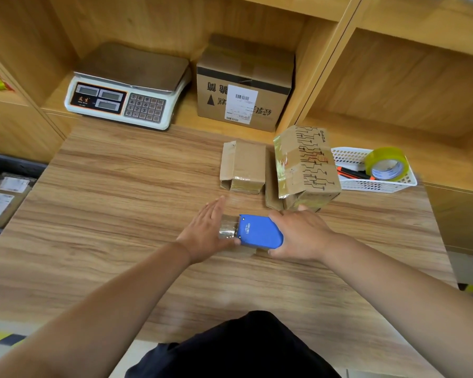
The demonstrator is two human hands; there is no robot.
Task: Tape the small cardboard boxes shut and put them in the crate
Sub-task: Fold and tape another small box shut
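Note:
My right hand (pixel 301 234) grips a blue tape dispenser (pixel 260 231) lying on a small cardboard box (pixel 245 251), which is mostly hidden under the dispenser and both hands. A strip of clear tape (pixel 227 229) runs from the dispenser's mouth under my left hand (pixel 205 233). That hand lies flat with straight fingers against the box's left end. Behind them, a small box (pixel 243 166) lies on the table with an end flap open. A taller box (pixel 306 167) with a printed black line pattern stands right of it. The dark crate (pixel 11 160) sits low at the far left with labelled parcels inside.
A white basket (pixel 377 184) at the right holds a roll of clear tape (pixel 385 163) and an orange-black cutter (pixel 352 173). On the wooden shelf behind the table stand a weighing scale (pixel 126 85) and a large labelled carton (pixel 243 83).

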